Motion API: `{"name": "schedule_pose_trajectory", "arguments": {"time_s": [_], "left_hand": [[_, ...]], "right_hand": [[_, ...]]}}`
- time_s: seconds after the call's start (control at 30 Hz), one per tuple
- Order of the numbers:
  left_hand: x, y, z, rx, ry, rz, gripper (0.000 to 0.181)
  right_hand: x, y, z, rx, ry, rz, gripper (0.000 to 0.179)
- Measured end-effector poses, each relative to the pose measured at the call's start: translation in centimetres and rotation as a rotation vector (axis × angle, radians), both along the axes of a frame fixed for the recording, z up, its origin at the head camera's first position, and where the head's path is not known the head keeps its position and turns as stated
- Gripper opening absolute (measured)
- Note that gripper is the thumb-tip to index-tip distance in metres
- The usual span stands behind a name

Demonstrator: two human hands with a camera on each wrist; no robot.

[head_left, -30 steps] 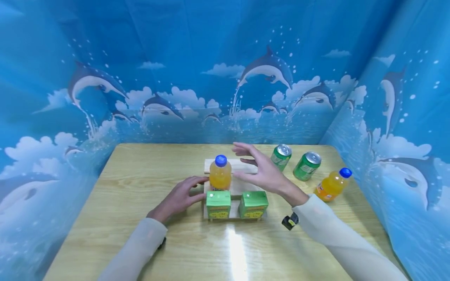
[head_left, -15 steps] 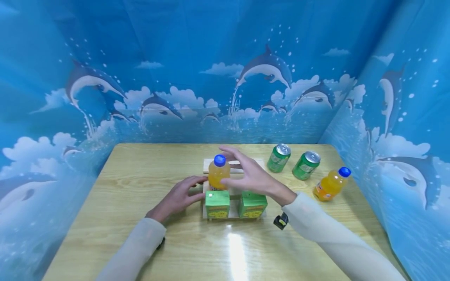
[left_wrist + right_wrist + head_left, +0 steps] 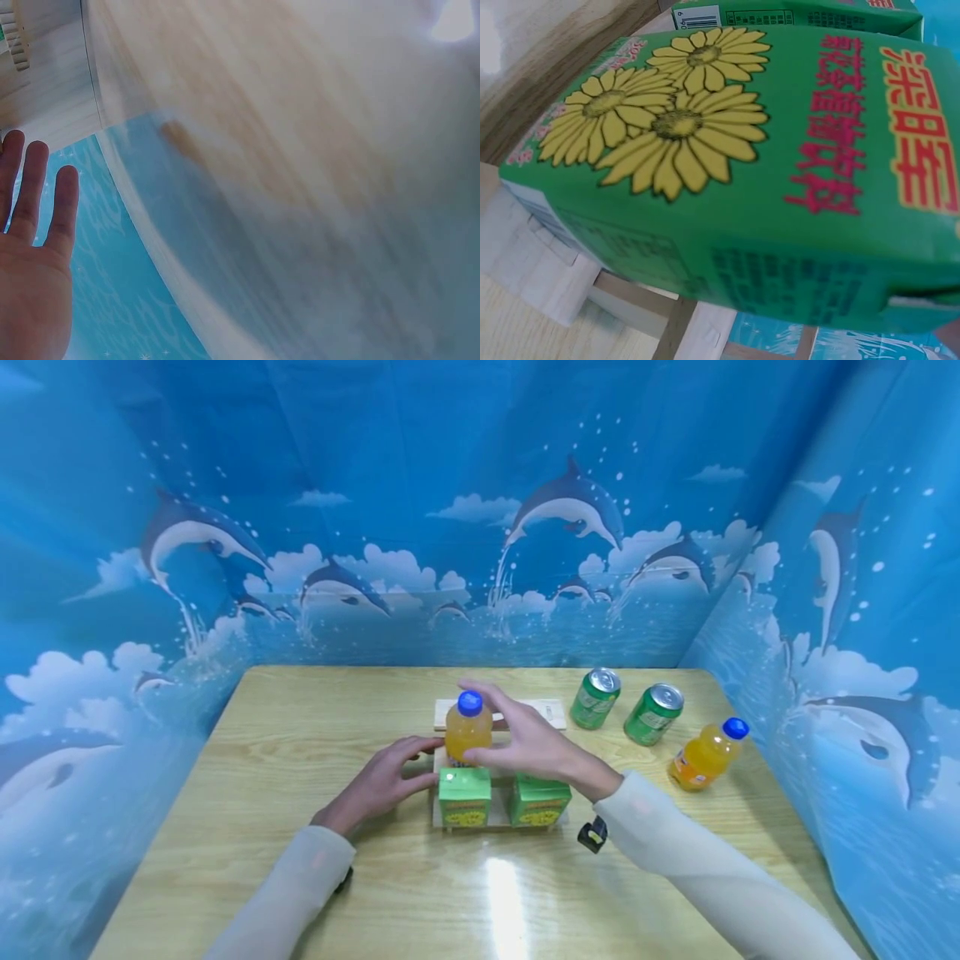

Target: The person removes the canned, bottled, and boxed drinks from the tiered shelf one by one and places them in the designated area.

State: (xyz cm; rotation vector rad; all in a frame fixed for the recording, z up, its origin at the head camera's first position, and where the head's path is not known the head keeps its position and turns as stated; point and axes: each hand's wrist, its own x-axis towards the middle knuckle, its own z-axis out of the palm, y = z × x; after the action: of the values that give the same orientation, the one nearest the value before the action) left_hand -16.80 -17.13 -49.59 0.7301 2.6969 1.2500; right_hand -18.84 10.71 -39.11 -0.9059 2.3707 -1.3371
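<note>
A bottle of orange drink with a blue cap [image 3: 468, 735] stands upright on a small pale wooden rack [image 3: 553, 713], behind the left of two green drink cartons [image 3: 465, 798]. My right hand [image 3: 528, 739] grips the bottle from the right, thumb across its front and fingers behind. My left hand [image 3: 384, 781] rests at the rack's left side with relaxed fingers, its fingertips right at the edge. In the left wrist view its fingers are straight. The right wrist view shows the right carton [image 3: 682, 127], with yellow flowers, up close.
Two green cans [image 3: 596, 698] stand at the back right of the wooden table [image 3: 315, 710]. Another orange drink bottle [image 3: 707, 756] stands in front of them, further right. A blue dolphin-print curtain [image 3: 420, 527] surrounds the table's back and sides.
My right hand has moved left from beside the bottle and closed round it. The left hand has stayed at the rack. The bottle and cartons stand where they were.
</note>
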Motion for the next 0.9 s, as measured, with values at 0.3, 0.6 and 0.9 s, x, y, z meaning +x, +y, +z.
{"name": "schedule_pose_trajectory", "arguments": {"time_s": [0.3, 0.6, 0.9], "left_hand": [[-0.01, -0.05, 0.02, 0.007, 0.003, -0.004, 0.057], [-0.11, -0.1, -0.16, 0.009, 0.0, -0.008, 0.056], [-0.12, -0.02, -0.11, 0.013, -0.007, -0.01, 0.057]], "right_hand": [[-0.09, -0.04, -0.31, -0.015, -0.024, -0.006, 0.09], [0.12, -0.15, -0.19, -0.013, -0.038, -0.023, 0.085], [0.2, -0.05, -0.04, -0.016, -0.028, -0.048, 0.08]]}}
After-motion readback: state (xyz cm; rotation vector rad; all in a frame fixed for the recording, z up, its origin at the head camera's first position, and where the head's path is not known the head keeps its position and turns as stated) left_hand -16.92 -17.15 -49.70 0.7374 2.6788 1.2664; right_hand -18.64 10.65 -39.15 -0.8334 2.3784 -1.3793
